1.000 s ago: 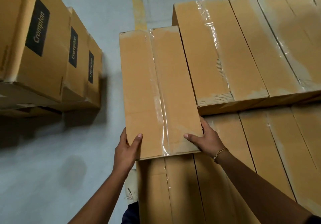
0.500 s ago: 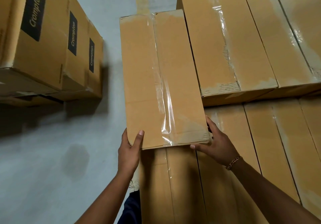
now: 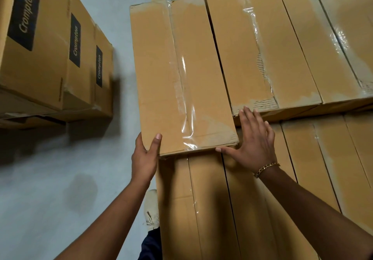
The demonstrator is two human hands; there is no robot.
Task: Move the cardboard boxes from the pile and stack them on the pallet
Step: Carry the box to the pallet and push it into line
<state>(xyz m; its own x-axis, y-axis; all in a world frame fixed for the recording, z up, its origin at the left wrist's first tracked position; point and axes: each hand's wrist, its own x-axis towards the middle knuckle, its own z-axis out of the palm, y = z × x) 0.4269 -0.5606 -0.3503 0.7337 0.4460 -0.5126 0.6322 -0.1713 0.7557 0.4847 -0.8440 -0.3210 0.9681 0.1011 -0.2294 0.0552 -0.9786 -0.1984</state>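
- Centrally in the head view, a long taped cardboard box (image 3: 161, 74) lies on the lower layer of boxes (image 3: 212, 199), just beside a neighbouring upper box (image 3: 242, 48).
- The left hand (image 3: 144, 159) grips its near left corner (thumb on top).
- The right hand (image 3: 255, 140) lies flat with fingers spread, its thumb at the near right corner.
- Labelled cartons (image 3: 40, 68) stand apart across the grey floor (image 3: 40, 189).

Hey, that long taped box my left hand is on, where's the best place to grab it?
Take the box by its near short end, one hand at each corner, coming from your side. Its right long side sits close against the next box, so only the near end and the left side are free.
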